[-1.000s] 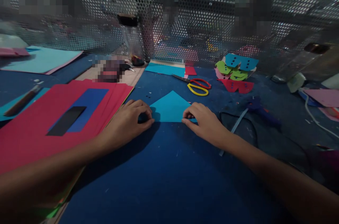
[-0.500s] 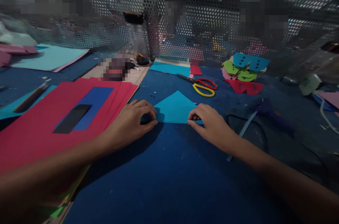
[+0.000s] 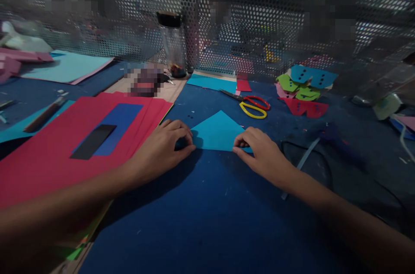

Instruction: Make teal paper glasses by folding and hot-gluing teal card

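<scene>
A bright blue sheet of paper (image 3: 218, 132), triangular in outline with its peak pointing away from me, lies on the dark blue tabletop. My left hand (image 3: 171, 142) pinches its left corner between thumb and fingers. At the opposite corner my right hand (image 3: 256, 148) has the same kind of pinch on the near edge. Both corners are partly hidden under the fingers. Just beyond the paper rest scissors (image 3: 248, 103) with one red and one yellow handle loop, lying slightly open.
Red sheets (image 3: 87, 109) are stacked at left, bearing a blue strip (image 3: 128, 116) and a black strip (image 3: 94, 142). A jar (image 3: 175, 45) stands near the perforated metal screen (image 3: 259, 14). Cut paper shapes (image 3: 306, 107) lie at back right, near a dark blue glue gun (image 3: 340, 146) with a cord.
The view has shifted slightly, so everything appears a little further right. Both hands keep their pinch on the blue paper, which looks the same.
</scene>
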### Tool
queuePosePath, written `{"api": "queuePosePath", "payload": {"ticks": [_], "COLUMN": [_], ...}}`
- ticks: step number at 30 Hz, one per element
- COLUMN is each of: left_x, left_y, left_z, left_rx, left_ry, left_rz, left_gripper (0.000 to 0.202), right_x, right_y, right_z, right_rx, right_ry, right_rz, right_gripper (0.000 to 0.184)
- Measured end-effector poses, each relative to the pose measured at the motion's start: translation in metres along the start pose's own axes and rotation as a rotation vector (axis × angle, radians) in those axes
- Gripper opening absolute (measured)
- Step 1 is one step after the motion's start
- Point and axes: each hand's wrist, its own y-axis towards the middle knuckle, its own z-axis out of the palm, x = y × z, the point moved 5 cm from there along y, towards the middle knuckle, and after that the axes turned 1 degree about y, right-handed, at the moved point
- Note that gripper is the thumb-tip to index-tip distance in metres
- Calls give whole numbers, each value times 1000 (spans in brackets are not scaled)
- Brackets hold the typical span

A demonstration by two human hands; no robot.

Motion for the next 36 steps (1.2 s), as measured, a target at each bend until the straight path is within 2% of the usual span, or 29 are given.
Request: {"api": "queuePosePath", "payload": {"ticks": [36], "left_x": [10], "left_y": [-5], "left_z": [-9], "left_rx": [3], "left_ry": [-18], "left_rz": [-21], "left_gripper": [29], "right_x": [-3], "right_y": [-1], "right_z": [2], "right_rx": [-10], "right_ry": [0], "right_rz": [-19], "right_gripper": [4]}}
